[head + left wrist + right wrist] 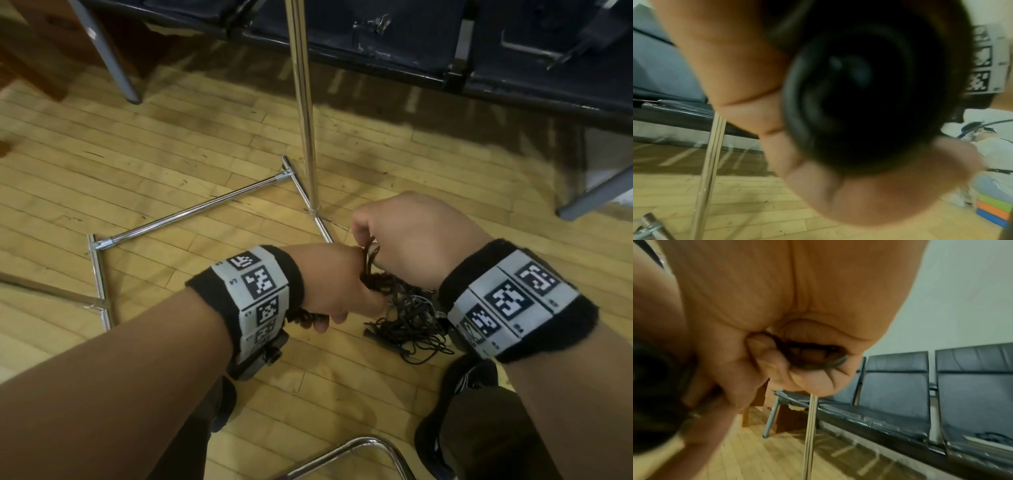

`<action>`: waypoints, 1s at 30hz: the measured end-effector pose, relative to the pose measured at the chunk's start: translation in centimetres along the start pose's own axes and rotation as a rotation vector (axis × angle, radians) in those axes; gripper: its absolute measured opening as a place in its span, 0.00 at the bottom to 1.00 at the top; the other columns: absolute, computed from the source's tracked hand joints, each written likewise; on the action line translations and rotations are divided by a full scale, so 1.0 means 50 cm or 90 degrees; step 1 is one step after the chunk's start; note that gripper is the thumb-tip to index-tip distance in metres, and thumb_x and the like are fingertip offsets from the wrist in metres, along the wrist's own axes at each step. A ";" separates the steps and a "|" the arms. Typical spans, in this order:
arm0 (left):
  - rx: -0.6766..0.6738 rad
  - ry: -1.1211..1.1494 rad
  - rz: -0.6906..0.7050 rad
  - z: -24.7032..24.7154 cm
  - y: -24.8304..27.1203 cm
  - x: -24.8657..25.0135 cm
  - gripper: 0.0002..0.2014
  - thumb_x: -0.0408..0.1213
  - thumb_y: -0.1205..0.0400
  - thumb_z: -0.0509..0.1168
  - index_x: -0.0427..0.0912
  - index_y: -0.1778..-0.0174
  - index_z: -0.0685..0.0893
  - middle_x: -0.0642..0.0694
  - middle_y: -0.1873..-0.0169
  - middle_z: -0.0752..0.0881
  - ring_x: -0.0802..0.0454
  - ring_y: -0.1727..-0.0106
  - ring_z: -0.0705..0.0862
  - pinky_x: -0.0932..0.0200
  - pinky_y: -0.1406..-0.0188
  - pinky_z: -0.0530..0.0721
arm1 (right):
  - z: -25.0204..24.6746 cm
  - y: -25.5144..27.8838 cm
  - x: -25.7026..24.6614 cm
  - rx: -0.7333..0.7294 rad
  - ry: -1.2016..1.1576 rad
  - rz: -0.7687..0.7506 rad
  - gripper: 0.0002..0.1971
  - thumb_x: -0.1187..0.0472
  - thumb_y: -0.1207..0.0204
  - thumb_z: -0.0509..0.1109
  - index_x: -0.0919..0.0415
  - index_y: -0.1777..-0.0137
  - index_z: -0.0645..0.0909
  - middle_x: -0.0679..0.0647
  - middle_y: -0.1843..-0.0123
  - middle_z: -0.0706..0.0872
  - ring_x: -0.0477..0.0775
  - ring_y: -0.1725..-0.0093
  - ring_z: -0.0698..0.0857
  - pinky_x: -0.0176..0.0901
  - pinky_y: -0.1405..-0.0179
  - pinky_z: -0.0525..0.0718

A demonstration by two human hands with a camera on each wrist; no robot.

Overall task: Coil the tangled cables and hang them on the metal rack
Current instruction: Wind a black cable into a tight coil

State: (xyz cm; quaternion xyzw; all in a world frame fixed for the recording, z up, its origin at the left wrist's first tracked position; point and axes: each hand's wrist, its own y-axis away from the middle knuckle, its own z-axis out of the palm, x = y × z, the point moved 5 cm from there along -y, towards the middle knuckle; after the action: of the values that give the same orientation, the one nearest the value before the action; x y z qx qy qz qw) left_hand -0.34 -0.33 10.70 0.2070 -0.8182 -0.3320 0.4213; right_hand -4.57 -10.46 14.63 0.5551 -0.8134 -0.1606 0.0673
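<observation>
A tangle of thin black cables (409, 317) lies on the wooden floor under my hands, with strands rising between them. My left hand (337, 284) grips a wound black cable coil (859, 100), which fills the left wrist view. My right hand (404, 233) pinches a few black cable strands (809, 356) between thumb and curled fingers, just above the left hand. The metal rack (305, 102) is a chrome upright pole on a chrome floor frame (191, 212), standing just beyond my hands; the pole (809, 434) shows in the right wrist view too.
A row of dark padded seats (445, 44) runs behind the rack, seen also as seats (941, 394) in the right wrist view. A grey chair leg (120, 65) stands at left. A chrome chair tube (359, 448) curves near my feet. Coloured blocks (995, 211) sit at right.
</observation>
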 end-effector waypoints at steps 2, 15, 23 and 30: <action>0.064 0.047 -0.008 -0.014 -0.005 -0.006 0.08 0.47 0.13 0.67 0.46 0.46 0.80 0.45 0.65 0.90 0.52 0.76 0.87 0.58 0.76 0.87 | -0.014 0.020 -0.005 0.042 -0.036 -0.034 0.09 0.58 0.21 0.72 0.40 0.48 0.79 0.41 0.62 0.79 0.42 0.63 0.76 0.40 0.72 0.72; 0.226 0.529 0.155 -0.094 -0.015 -0.022 0.12 0.44 0.11 0.71 0.50 0.34 0.79 0.44 0.67 0.87 0.44 0.72 0.87 0.53 0.74 0.86 | -0.045 0.070 0.061 0.207 -0.599 -0.046 0.11 0.61 0.13 0.68 0.45 0.40 0.88 0.40 0.58 0.91 0.42 0.62 0.88 0.38 0.62 0.88; 0.211 0.561 0.182 -0.095 0.000 -0.016 0.14 0.42 0.14 0.71 0.48 0.34 0.79 0.44 0.70 0.85 0.44 0.75 0.84 0.54 0.77 0.84 | -0.034 0.058 0.072 0.211 -0.432 -0.034 0.05 0.51 0.16 0.72 0.37 0.50 0.86 0.35 0.53 0.89 0.32 0.51 0.83 0.22 0.56 0.75; 0.236 0.608 0.165 -0.095 0.008 -0.017 0.17 0.61 0.10 0.64 0.49 0.44 0.82 0.43 0.69 0.84 0.43 0.74 0.83 0.53 0.76 0.84 | -0.027 0.032 0.071 0.248 -0.379 -0.011 0.05 0.49 0.20 0.76 0.42 0.46 0.91 0.46 0.50 0.79 0.42 0.54 0.78 0.39 0.56 0.74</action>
State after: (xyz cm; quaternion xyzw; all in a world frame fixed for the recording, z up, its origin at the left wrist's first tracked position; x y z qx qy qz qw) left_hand 4.05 -1.28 12.52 0.3033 -0.5992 0.0046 0.7409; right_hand -6.94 -13.45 16.18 0.4934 -0.8078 -0.1577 -0.2815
